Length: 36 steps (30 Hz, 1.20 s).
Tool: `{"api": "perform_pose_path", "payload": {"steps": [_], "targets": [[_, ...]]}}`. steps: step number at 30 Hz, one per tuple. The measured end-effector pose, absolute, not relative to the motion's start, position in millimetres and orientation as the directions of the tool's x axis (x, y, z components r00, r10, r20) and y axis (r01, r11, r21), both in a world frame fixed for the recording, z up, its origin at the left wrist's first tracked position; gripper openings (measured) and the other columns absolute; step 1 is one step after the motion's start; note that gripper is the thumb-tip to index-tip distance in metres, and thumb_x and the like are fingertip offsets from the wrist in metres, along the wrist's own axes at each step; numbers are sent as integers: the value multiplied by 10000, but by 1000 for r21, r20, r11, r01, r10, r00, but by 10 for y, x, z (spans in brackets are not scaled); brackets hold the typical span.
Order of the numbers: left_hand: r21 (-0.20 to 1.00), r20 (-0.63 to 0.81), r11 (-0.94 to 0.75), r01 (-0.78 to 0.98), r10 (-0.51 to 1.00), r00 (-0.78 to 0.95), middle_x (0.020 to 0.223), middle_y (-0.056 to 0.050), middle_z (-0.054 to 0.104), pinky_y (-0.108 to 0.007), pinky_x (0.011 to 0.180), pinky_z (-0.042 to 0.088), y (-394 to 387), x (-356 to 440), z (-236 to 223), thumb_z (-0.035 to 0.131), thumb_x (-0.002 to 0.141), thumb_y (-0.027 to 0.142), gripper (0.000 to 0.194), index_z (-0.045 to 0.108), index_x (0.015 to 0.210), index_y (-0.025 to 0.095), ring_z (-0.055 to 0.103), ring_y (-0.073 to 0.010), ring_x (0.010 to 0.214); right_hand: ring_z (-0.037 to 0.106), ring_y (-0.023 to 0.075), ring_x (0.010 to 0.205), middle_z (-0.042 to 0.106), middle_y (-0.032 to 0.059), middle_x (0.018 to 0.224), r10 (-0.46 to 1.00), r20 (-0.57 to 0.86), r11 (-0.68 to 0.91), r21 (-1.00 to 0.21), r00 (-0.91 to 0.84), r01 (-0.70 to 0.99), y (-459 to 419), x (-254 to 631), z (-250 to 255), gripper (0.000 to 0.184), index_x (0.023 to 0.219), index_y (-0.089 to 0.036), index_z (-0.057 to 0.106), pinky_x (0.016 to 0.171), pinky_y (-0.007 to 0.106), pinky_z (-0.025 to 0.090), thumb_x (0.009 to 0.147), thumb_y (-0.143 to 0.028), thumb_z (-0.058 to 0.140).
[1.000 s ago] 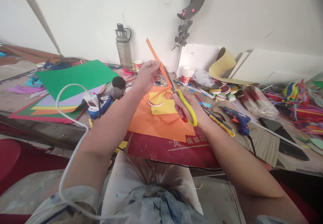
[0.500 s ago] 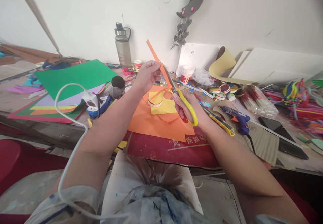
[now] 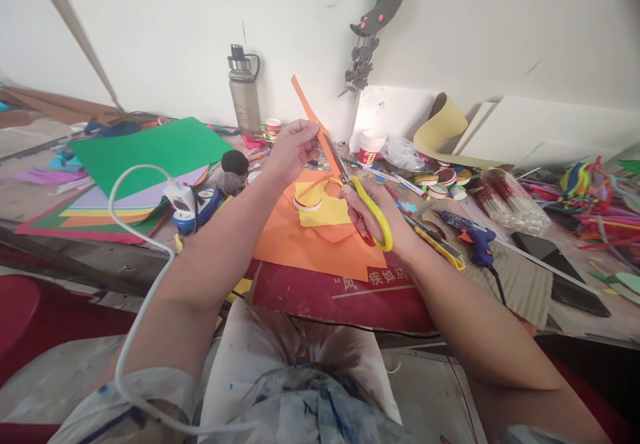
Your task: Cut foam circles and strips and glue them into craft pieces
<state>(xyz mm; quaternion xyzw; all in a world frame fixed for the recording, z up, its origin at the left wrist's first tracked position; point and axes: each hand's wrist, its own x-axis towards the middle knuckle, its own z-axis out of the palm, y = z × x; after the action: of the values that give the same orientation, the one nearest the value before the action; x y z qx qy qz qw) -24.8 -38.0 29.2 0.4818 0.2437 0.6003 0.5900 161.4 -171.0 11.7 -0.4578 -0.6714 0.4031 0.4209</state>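
Observation:
Between thumb and fingers, my left hand pinches a narrow orange paper strip that slants upward. My right hand is closed round the handles of yellow-handled scissors, whose blades lie along the lower part of the strip. A thin orange sliver curls down near the blades. Beneath the hands, yellow paper with a round cut-out lies on orange sheets. A small round piece with a white and red rim rests on the yellow paper.
A red board lies under the paper. Left are a green sheet, a white charger with its cable, and a bottle. To the right lie a utility knife, a glue gun and a phone; a paper cup stands behind.
Very little differs. The strip's upper end has shifted slightly up, and the scissors have moved only slightly; both hands keep their holds.

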Motion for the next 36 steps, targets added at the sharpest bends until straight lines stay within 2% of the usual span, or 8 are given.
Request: {"api": "perform_pose_path", "payload": {"steps": [6,11,16,24,31,36], "targets": [[864,264,-200,-463,961,78,763,15,746,-189,549,484,-337,-261,313,852,936,477,384,588,841,215,741,-101,679,413,80,337,502,-69,535,954,194,259,-917,-227,304,-1716,1606,114,647,847,-243,508,310,224,292,889,-874,645],[861,261,-209,-464,964,50,729,36,719,-175,550,468,-324,-276,327,831,966,380,364,552,803,211,714,-78,650,433,80,354,506,-67,550,947,219,290,-897,-235,333,-1722,1606,113,666,854,-234,526,335,224,325,889,-890,633],[856,275,-185,-483,954,123,741,39,706,-182,588,485,-412,-240,337,839,960,310,392,516,769,196,694,-63,631,470,84,404,532,-57,615,944,243,309,-888,-222,342,-1688,1623,68,630,908,-231,545,356,221,352,937,-857,614],[856,276,-166,-489,947,163,762,41,712,-188,637,527,-444,-223,318,832,964,289,365,523,793,193,715,-66,657,455,77,376,517,-64,608,943,237,307,-893,-234,330,-1666,1646,45,645,886,-235,525,342,227,334,948,-876,571],[859,258,-156,-488,955,149,762,31,711,-199,646,559,-425,-221,307,843,952,288,354,533,806,198,732,-82,658,440,75,363,508,-72,566,939,263,323,-896,-222,304,-1682,1630,59,672,891,-228,554,344,223,328,912,-897,609],[857,295,-184,-481,941,165,765,22,721,-174,624,549,-410,-226,292,840,946,283,355,526,800,201,715,-73,660,414,80,341,487,-79,531,950,227,284,-914,-214,290,-1708,1613,95,694,882,-232,545,324,229,313,870,-920,633]]}}
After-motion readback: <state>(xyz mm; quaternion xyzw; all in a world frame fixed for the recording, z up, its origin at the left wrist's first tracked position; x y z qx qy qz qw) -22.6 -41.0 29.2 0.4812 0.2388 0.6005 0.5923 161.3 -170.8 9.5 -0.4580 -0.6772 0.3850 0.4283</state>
